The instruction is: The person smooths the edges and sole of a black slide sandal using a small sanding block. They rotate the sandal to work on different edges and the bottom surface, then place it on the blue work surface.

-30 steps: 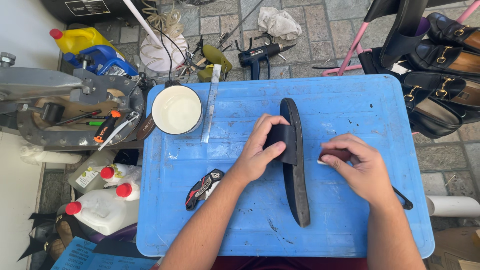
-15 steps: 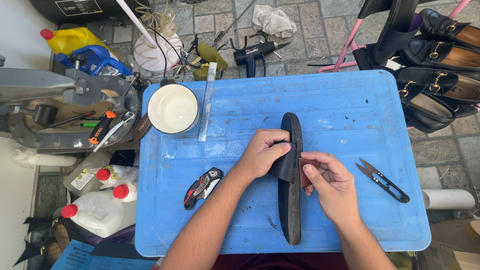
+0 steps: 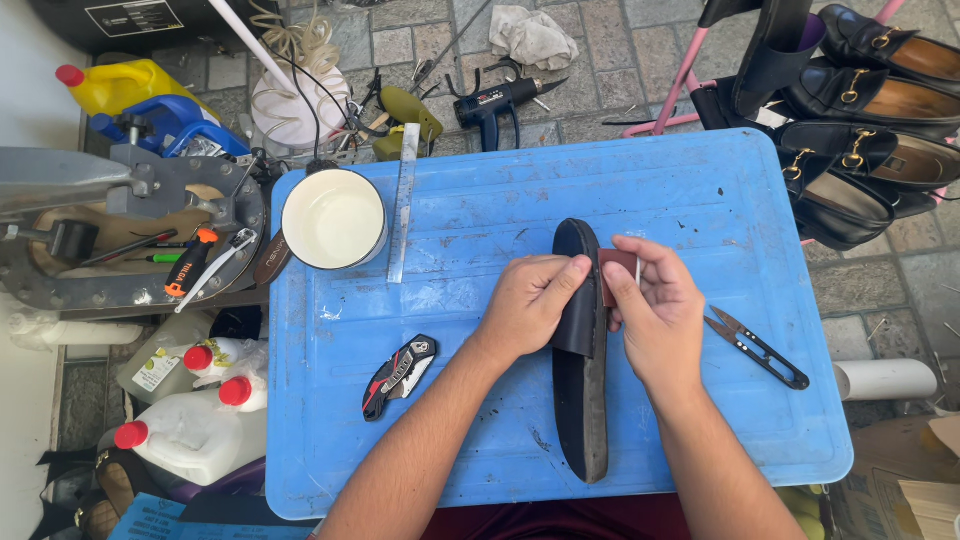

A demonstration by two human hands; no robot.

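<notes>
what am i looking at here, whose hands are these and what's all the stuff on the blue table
There is no machine: one camera on a person's head looks down at their own two bare hands. The left hand grips a long black shoe sole standing on edge on a blue plastic table. The right hand pinches a small dark red piece against the sole's side. Also on the table are a white bowl, a metal ruler, a folding knife and small black snips. Black shoes sit on a rack beyond.

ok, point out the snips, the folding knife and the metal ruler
snips (image 3: 757,349): head view, on the black handle.
folding knife (image 3: 400,375): head view, mid-body of the handle.
metal ruler (image 3: 402,205): head view, middle of the strip.
</notes>
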